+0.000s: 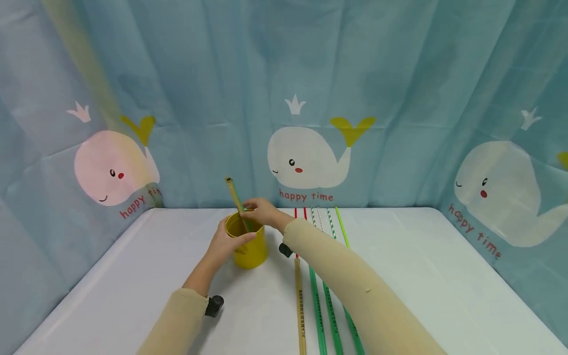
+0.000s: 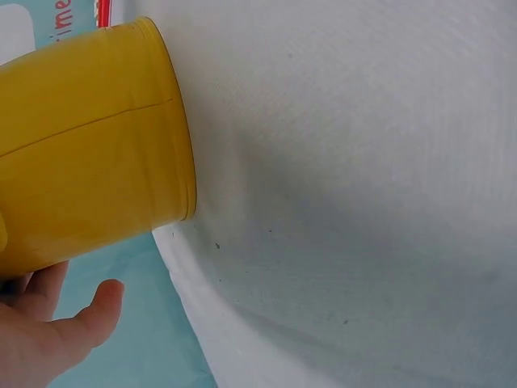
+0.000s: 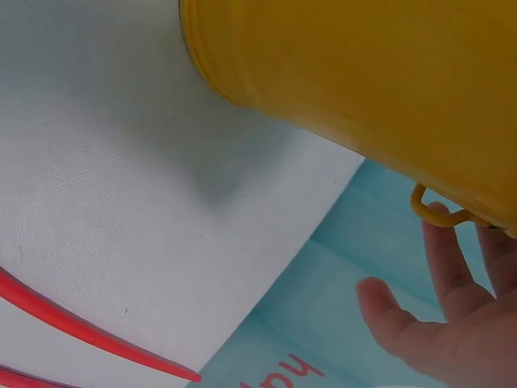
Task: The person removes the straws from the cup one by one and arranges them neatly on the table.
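A yellow bucket (image 1: 250, 254) stands on the white table, left of the middle. My left hand (image 1: 224, 242) grips its near left side, thumb over the rim; in the left wrist view one finger sticks out from the bucket. Out of the bucket's mouth leans a flat tan stick (image 1: 232, 191) with a dark mark at its top, a thin green stick (image 1: 237, 198) alongside it. At the far rim my right hand (image 1: 265, 213) pinches the sticks, its hidden fingertips behind the bucket's wall in the right wrist view. Beside them hangs a small yellow handle loop (image 3: 436, 217).
Right of the bucket lies another tan stick (image 1: 300, 305) with black lettering, next to several lettered green sticks (image 1: 318, 315). Beyond them are red straws (image 1: 296, 213), striped straws and a lime one (image 1: 341, 227). A whale-print curtain (image 1: 284, 74) closes off the table's back and sides.
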